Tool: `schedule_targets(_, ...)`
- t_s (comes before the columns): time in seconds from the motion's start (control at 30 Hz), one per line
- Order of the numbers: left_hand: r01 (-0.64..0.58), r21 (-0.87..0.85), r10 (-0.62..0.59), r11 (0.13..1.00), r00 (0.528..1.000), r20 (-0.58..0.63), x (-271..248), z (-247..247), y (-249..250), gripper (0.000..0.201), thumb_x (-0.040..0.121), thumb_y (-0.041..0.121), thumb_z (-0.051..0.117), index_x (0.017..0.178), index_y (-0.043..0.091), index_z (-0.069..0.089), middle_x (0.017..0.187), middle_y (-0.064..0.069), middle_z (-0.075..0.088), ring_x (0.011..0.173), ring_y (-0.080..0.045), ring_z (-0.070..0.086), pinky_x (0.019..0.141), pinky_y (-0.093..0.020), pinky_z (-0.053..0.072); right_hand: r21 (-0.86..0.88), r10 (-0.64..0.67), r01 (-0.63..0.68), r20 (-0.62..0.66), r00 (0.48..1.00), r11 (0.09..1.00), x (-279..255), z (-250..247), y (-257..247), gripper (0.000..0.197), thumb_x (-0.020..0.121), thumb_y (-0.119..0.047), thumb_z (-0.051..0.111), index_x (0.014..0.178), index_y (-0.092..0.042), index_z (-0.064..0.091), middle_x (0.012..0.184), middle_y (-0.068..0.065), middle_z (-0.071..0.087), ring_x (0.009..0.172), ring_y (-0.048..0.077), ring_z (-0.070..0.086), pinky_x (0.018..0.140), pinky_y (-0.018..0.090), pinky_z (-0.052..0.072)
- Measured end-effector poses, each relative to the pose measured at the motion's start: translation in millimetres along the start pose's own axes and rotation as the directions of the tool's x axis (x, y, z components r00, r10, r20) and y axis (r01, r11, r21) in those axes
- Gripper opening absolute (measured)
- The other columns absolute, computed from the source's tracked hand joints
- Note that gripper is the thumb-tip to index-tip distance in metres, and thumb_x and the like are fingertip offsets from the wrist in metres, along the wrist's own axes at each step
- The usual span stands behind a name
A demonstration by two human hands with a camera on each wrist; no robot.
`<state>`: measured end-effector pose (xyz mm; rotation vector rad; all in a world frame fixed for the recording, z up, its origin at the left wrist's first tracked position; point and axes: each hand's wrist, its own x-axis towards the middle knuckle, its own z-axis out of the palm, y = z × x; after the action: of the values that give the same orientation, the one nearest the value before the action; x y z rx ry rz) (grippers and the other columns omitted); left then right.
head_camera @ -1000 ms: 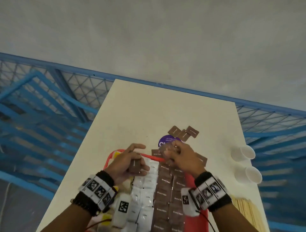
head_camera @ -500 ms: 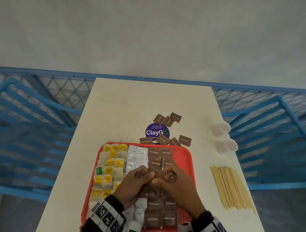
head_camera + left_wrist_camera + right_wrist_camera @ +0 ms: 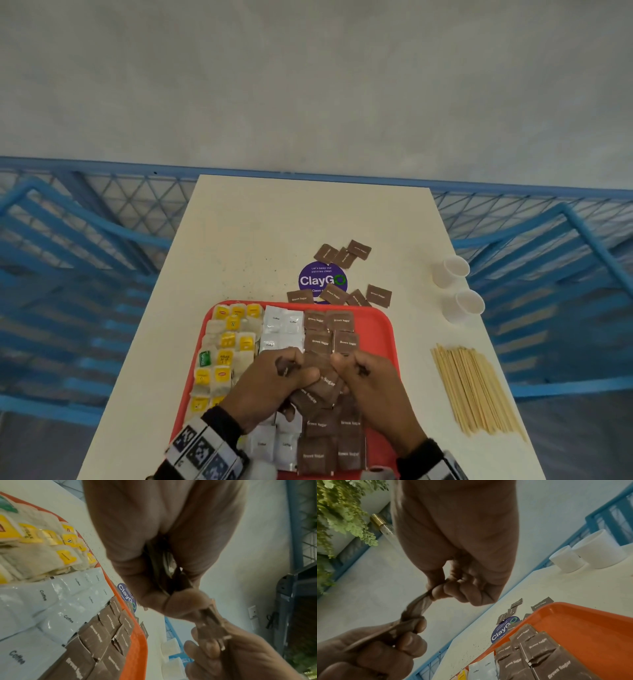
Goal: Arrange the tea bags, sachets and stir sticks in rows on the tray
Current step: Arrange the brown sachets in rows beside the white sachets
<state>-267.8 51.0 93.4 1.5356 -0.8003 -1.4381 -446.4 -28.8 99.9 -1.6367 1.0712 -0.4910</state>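
A red tray (image 3: 380, 318) holds rows of yellow-tagged tea bags (image 3: 227, 341), white coffee sachets (image 3: 282, 329) and brown sugar sachets (image 3: 329, 332). Over its middle, both hands hold brown sugar sachets (image 3: 320, 389) together. My left hand (image 3: 274, 380) grips them with curled fingers, and my right hand (image 3: 368, 377) pinches the same bunch from the right. In the left wrist view the left hand (image 3: 175, 591) pinches a brown sachet (image 3: 210, 614). In the right wrist view the right hand (image 3: 440, 589) pinches a brown sachet (image 3: 417, 608). Several stir sticks (image 3: 474, 390) lie on the table right of the tray.
Several loose brown sugar sachets (image 3: 342, 255) lie on the cream table (image 3: 246, 240) beyond the tray, around a purple round sticker (image 3: 322, 279). Two white paper cups (image 3: 450, 272) stand at the right edge. Blue metal railings flank the table.
Both hands came back from the tray's far edge to above its middle, carrying brown sachets. The view tilted down, so the tray's rows and the stir sticks now show.
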Motion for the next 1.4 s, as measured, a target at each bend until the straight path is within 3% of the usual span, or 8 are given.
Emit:
schedule_targets(0.13, 0.005, -0.021, -0.005, 1.000, 1.000, 0.002, -3, -1, 1, 0.023, 0.088, 0.018, 0.073, 0.090, -0.003, 0.064, 0.073, -0.013, 0.070, 0.056, -0.025, 0.066, 0.046, -0.028, 0.051, -0.016, -0.014, 0.013, -0.013, 1.000, 1.000, 3, 1, 1, 0.060, 0.083, -0.066, 0.054, 0.066, -0.009, 0.060, 0.060, -0.001, 0.060, 0.057, 0.007, 0.052, 0.059, 0.033, 0.046)
schedule_targets(0.27, -0.054, 0.137, 0.057, 0.989, 0.998, -0.020, -5, 2, 2, 0.022, 0.087, 0.022, 0.075, 0.082, 0.002, 0.067, 0.070, -0.012, 0.072, 0.049, -0.026, 0.065, 0.042, -0.028, 0.049, -0.012, -0.040, 0.042, 0.084, 0.996, 0.999, 6, 7, -9, 0.015, 0.088, -0.035, 0.070, 0.085, -0.021, 0.076, 0.082, -0.008, 0.075, 0.077, 0.006, 0.069, 0.075, 0.028, 0.055)
schedule_targets(0.43, -0.103, 0.193, 0.111, 0.976, 0.993, -0.030, -7, 2, 3, 0.026, 0.087, 0.024, 0.075, 0.078, 0.001, 0.066, 0.061, -0.010, 0.069, 0.041, -0.022, 0.059, 0.041, -0.027, 0.046, -0.025, -0.051, 0.053, 0.058, 0.997, 0.998, 13, 7, -15, 0.039, 0.093, -0.031, 0.066, 0.054, -0.027, 0.063, 0.054, -0.013, 0.059, 0.052, 0.000, 0.048, 0.056, 0.020, 0.040)
schedule_targets(0.57, -0.084, 0.055, 0.089, 0.995, 0.990, -0.108, -9, -1, 3, 0.031, 0.087, 0.024, 0.073, 0.079, -0.005, 0.065, 0.060, -0.011, 0.066, 0.044, -0.022, 0.059, 0.043, -0.028, 0.047, 0.093, 0.062, -0.049, -0.132, 0.989, 0.994, 11, -12, -10, 0.041, 0.092, -0.041, 0.063, 0.064, -0.012, 0.068, 0.060, -0.005, 0.066, 0.057, 0.004, 0.056, 0.061, 0.021, 0.045)
schedule_targets(0.83, -0.071, 0.026, 0.074, 0.997, 0.991, -0.108, -11, 5, -2, 0.027, 0.088, 0.021, 0.072, 0.080, -0.004, 0.064, 0.064, -0.008, 0.067, 0.048, -0.020, 0.062, 0.043, -0.026, 0.047, 0.155, 0.128, -0.133, 0.041, 0.991, 0.979, -5, -17, -19, 0.009, 0.083, -0.017, 0.076, 0.085, -0.009, 0.076, 0.075, 0.012, 0.074, 0.065, 0.016, 0.066, 0.064, 0.030, 0.053)
schedule_targets(0.97, -0.025, -0.047, 0.018, 0.999, 0.989, -0.148, -15, -1, -13, 0.022, 0.086, 0.022, 0.072, 0.076, 0.004, 0.065, 0.064, -0.008, 0.067, 0.051, -0.022, 0.061, 0.048, -0.029, 0.048, 0.080, 0.183, -0.185, 0.024, 0.983, 0.980, -6, -39, 12, 0.004, 0.084, -0.011, 0.075, 0.087, -0.009, 0.074, 0.058, -0.009, 0.066, 0.053, -0.002, 0.056, 0.055, 0.011, 0.044)
schedule_targets(1.13, 0.069, -0.178, -0.101, 0.982, 0.979, -0.176, -21, -15, -27, 0.018, 0.086, 0.017, 0.072, 0.084, 0.000, 0.065, 0.074, -0.017, 0.066, 0.059, -0.025, 0.062, 0.051, -0.030, 0.051, -0.306, 0.312, -0.249, 0.179, 0.933, 0.919, -24, -40, 87, 0.015, 0.085, -0.014, 0.073, 0.077, -0.026, 0.074, 0.070, -0.010, 0.070, 0.060, -0.005, 0.059, 0.064, 0.016, 0.048)
schedule_targets(1.4, 0.118, -0.256, -0.164, 0.959, 0.972, -0.166, -22, -20, -30, 0.016, 0.086, -0.004, 0.070, 0.100, 0.000, 0.064, 0.080, -0.018, 0.066, 0.060, -0.026, 0.062, 0.053, -0.032, 0.056, -0.272, 0.433, -0.392, 0.110, 0.895, 0.879, -39, -17, 126, 0.016, 0.076, -0.004, 0.079, 0.069, -0.014, 0.068, 0.051, -0.008, 0.064, 0.046, 0.000, 0.055, 0.050, 0.016, 0.046)
